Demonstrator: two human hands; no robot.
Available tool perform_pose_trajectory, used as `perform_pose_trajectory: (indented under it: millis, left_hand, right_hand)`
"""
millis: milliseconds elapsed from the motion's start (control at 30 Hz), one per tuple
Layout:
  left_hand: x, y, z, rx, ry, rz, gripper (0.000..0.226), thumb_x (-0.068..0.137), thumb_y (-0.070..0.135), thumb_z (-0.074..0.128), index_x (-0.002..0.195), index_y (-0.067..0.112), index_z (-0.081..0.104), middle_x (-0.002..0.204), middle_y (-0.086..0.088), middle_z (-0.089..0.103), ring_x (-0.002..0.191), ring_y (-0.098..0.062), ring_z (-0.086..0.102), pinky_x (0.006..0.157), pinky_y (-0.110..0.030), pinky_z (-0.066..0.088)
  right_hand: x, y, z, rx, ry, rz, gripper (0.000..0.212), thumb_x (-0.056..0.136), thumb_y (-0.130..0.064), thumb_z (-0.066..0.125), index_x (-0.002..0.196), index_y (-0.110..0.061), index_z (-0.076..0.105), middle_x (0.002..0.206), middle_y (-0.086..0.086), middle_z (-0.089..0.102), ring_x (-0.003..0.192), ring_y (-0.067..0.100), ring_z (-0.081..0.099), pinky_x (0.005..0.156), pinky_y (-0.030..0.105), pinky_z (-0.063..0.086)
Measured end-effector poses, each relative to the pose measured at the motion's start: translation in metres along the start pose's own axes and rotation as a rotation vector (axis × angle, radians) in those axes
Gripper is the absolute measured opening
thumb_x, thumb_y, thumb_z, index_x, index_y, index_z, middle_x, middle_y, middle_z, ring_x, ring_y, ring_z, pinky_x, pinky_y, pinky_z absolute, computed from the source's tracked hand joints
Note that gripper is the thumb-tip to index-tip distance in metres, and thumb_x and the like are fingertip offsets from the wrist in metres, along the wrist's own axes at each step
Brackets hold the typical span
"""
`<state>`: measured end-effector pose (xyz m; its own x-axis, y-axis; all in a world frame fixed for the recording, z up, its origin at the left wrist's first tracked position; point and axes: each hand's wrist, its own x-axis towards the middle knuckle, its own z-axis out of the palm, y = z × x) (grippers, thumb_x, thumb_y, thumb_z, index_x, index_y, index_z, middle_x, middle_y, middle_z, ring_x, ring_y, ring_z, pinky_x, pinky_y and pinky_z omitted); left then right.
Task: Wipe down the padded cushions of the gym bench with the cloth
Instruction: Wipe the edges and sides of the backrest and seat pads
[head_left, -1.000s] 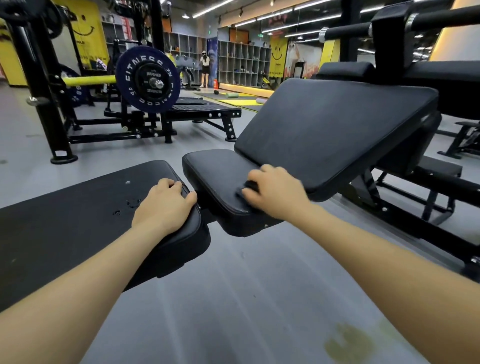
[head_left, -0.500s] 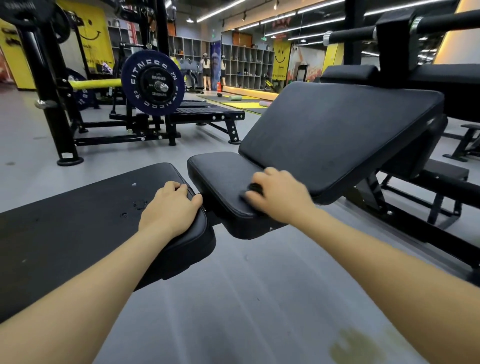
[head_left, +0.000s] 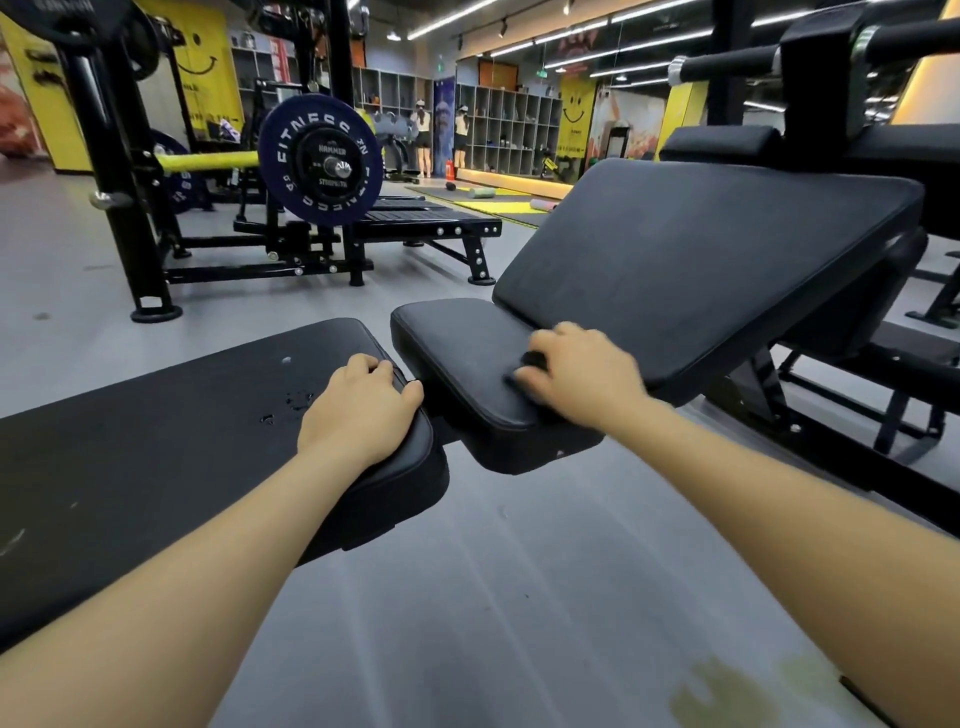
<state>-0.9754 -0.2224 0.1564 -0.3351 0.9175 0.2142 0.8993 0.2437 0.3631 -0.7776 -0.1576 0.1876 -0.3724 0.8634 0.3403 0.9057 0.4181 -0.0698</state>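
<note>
On seat cushion (head_left: 457, 353), right hand (head_left: 582, 379) presses cloth (head_left: 530, 361)

Single head view, looking forward-down, close over bench cushions (head_left: 467, 364); edges slightly blurred.

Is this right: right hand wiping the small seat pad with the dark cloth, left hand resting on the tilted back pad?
Not quite. The head view shows the left hand resting on the end of the flat bench pad on the left, not on the tilted back pad. The rest holds: the right hand presses the dark cloth on the small seat pad.
</note>
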Motion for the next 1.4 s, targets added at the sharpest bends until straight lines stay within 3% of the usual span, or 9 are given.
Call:
perform_pose_trajectory:
  millis: [133, 367, 533, 633, 733, 1000, 1167, 1267, 1400]
  left_hand:
    - [0.0, -0.001, 0.001, 0.002, 0.006, 0.009, 0.047, 0.096, 0.044, 0.028, 0.13, 0.017, 0.047, 0.144, 0.002, 0.031, 0.13, -0.021, 0.031, 0.094, -0.04, 0.036]
    - [0.002, 0.0, 0.002, 0.013, -0.002, -0.003, 0.047, 0.096, 0.045, 0.028, 0.126, 0.017, 0.049, 0.142, 0.002, 0.033, 0.129, -0.022, 0.033, 0.088, -0.04, 0.037]
    - [0.002, -0.001, 0.002, 0.016, -0.008, 0.003, 0.047, 0.096, 0.044, 0.027, 0.126, 0.016, 0.05, 0.143, 0.001, 0.033, 0.129, -0.022, 0.033, 0.091, -0.041, 0.037]
    - [0.002, -0.002, 0.002, 0.016, -0.011, 0.004, 0.047, 0.096, 0.044, 0.028, 0.126, 0.016, 0.05, 0.142, 0.0, 0.033, 0.129, -0.022, 0.033, 0.092, -0.041, 0.037]
    - [0.003, 0.0, 0.001, 0.023, -0.019, 0.009, 0.045, 0.096, 0.042, 0.028, 0.124, 0.015, 0.05, 0.141, -0.001, 0.035, 0.127, -0.023, 0.034, 0.091, -0.042, 0.038]
    - [-0.01, 0.014, -0.011, 0.055, -0.041, 0.044, 0.031, 0.097, 0.028, 0.032, 0.099, 0.01, 0.057, 0.124, -0.009, 0.046, 0.112, -0.028, 0.045, 0.083, -0.041, 0.043]
    - [-0.019, 0.053, -0.019, 0.077, -0.014, 0.233, 0.033, 0.095, 0.024, 0.041, 0.124, 0.019, 0.057, 0.131, -0.001, 0.046, 0.116, -0.023, 0.049, 0.087, -0.042, 0.048]
    - [-0.021, 0.089, -0.02, 0.054, 0.012, 0.308, 0.036, 0.096, 0.025, 0.042, 0.131, 0.022, 0.05, 0.135, 0.0, 0.044, 0.121, -0.023, 0.045, 0.089, -0.041, 0.045]
    - [-0.025, 0.143, -0.014, 0.038, 0.076, 0.464, 0.033, 0.095, 0.024, 0.044, 0.126, 0.023, 0.054, 0.131, 0.002, 0.048, 0.119, -0.021, 0.047, 0.089, -0.039, 0.046]
  right_hand:
    - [0.006, 0.005, 0.004, -0.07, 0.017, 0.139, 0.035, 0.093, -0.044, 0.045, 0.117, -0.019, 0.052, 0.122, 0.008, 0.05, 0.113, 0.035, 0.044, 0.078, 0.038, 0.04]
    - [-0.014, -0.038, 0.003, 0.024, 0.034, -0.148, 0.032, 0.091, -0.048, 0.047, 0.11, -0.022, 0.053, 0.112, 0.004, 0.054, 0.107, 0.029, 0.049, 0.073, 0.034, 0.037]
    - [0.002, 0.005, 0.005, -0.033, 0.057, 0.081, 0.037, 0.093, -0.047, 0.044, 0.118, -0.022, 0.053, 0.119, 0.006, 0.049, 0.113, 0.031, 0.044, 0.074, 0.036, 0.037]
    - [0.0, -0.003, 0.01, -0.043, 0.079, 0.116, 0.034, 0.094, -0.043, 0.043, 0.117, -0.02, 0.052, 0.119, 0.006, 0.049, 0.111, 0.031, 0.042, 0.075, 0.038, 0.039]
    - [-0.009, -0.01, 0.006, -0.006, 0.048, 0.076, 0.036, 0.093, -0.044, 0.044, 0.117, -0.018, 0.052, 0.119, 0.007, 0.052, 0.112, 0.032, 0.044, 0.08, 0.04, 0.042]
    - [-0.032, -0.014, -0.01, 0.093, -0.052, -0.098, 0.035, 0.09, -0.047, 0.049, 0.106, -0.016, 0.056, 0.107, 0.005, 0.06, 0.1, 0.03, 0.056, 0.071, 0.034, 0.042]
    - [-0.051, 0.011, -0.036, 0.375, -0.241, -0.098, 0.031, 0.086, -0.042, 0.06, 0.095, -0.012, 0.065, 0.094, 0.006, 0.066, 0.087, 0.023, 0.059, 0.077, 0.035, 0.049]
    - [-0.062, 0.047, -0.046, 0.515, -0.152, 0.039, 0.025, 0.085, -0.041, 0.062, 0.085, -0.016, 0.065, 0.081, 0.001, 0.064, 0.078, 0.017, 0.057, 0.063, 0.027, 0.043]
    - [-0.06, 0.108, -0.06, 0.786, 0.132, 0.33, 0.029, 0.085, -0.036, 0.064, 0.083, -0.007, 0.064, 0.077, 0.005, 0.061, 0.075, 0.021, 0.055, 0.066, 0.029, 0.041]
